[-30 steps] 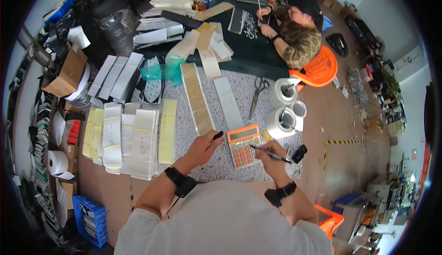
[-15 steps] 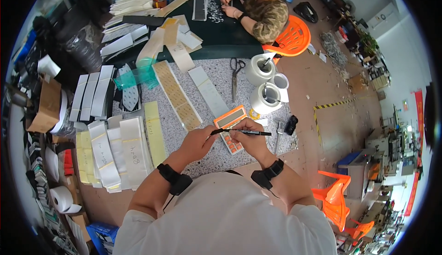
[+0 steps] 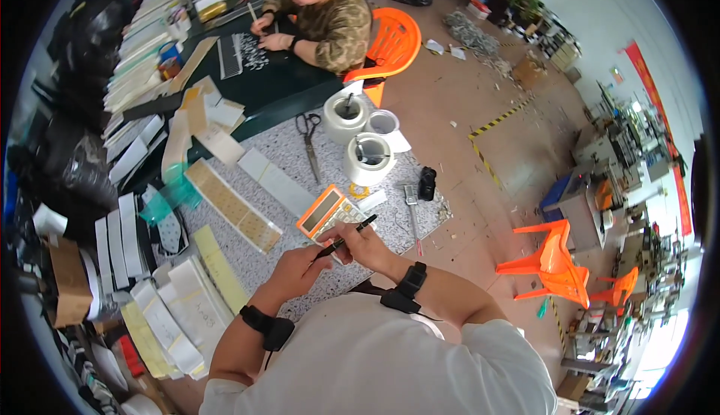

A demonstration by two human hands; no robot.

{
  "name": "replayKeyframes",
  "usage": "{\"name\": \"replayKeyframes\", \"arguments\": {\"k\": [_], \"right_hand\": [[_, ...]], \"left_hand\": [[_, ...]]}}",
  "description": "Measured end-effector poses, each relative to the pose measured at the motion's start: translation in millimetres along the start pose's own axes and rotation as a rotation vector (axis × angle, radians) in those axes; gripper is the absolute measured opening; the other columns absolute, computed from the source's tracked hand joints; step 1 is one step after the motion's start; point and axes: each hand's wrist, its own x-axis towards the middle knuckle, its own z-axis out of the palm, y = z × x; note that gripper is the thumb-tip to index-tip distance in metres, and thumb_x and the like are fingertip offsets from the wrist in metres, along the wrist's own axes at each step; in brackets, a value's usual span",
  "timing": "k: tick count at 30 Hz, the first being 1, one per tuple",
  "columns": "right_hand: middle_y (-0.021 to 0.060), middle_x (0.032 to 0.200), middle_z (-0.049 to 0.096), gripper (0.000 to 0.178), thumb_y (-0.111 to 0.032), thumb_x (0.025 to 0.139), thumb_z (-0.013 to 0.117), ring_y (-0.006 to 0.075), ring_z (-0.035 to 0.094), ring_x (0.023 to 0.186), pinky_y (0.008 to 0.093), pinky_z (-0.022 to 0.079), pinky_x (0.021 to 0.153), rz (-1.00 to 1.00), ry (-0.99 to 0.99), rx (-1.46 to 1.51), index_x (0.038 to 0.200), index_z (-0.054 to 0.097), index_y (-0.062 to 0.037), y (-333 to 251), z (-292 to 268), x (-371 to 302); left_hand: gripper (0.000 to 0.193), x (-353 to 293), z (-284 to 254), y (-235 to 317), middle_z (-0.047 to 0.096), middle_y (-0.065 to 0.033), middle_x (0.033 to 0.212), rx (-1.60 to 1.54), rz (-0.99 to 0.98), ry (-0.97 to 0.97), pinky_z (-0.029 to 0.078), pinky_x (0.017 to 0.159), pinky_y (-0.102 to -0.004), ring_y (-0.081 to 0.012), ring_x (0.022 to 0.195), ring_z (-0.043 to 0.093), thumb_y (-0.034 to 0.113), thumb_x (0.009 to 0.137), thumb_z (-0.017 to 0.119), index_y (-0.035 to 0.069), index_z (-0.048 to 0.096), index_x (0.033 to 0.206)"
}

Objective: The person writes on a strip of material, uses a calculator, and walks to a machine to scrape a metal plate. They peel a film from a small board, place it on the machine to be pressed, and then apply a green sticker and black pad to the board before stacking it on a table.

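A black marker pen [image 3: 366, 223] slants between my two hands over the table's near part. My right hand [image 3: 361, 247] is closed round its barrel. My left hand [image 3: 297, 271] pinches the pen's lower left end; its fingertips hide part of that end. Just beyond my hands lies an orange and white calculator [image 3: 324, 212], its lower keys partly covered by my right hand. A long grey-white strip [image 3: 277, 182] and a tan patterned strip [image 3: 234, 205] lie to its left. Black bands with small boxes are on both my wrists.
Black scissors [image 3: 309, 145], white tape rolls [image 3: 369, 158], a metal tool [image 3: 413, 216] and a black object [image 3: 427, 183] lie on the speckled table [image 3: 390, 235]. Paper stacks [image 3: 191, 306] stand at left. Across, a person [image 3: 334, 25] works at a dark table. Orange chair [image 3: 551, 261] at right.
My view has turned to the right, so the table and the person across appear further left. The pen now tilts up to the right instead of lying level, still between my hands.
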Motion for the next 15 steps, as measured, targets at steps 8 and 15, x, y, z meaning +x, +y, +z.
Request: {"name": "replayKeyframes", "arguments": {"k": [8,15], "right_hand": [[0.0038,0.058,0.053,0.048,-0.036,0.109,0.037,0.0096,0.048,0.051,0.0270,0.039,0.050,-0.120,-0.111,-0.117,0.106,0.071,-0.0025,13.7,-16.7,1.7],[0.0009,0.066,0.059,0.026,-0.018,0.102,0.052,0.0076,0.052,0.059,0.0262,0.044,0.054,-0.477,0.251,-0.407,0.099,0.073,-0.0030,-14.5,-58.5,46.5]], "left_hand": [[0.032,14.8,4.3,17.2,0.074,-0.0087,0.085,-0.105,-0.122,-0.043,0.055,0.072,-0.0342,-0.0241,0.081,0.072,0.015,0.097,0.057,0.008,0.059,0.129],[0.050,30.9,15.4,-34.3,0.071,-0.0145,0.105,-0.058,-0.108,0.332,0.053,0.080,-0.0379,-0.0308,0.094,0.069,0.016,0.094,0.061,0.009,0.048,0.141]]}}
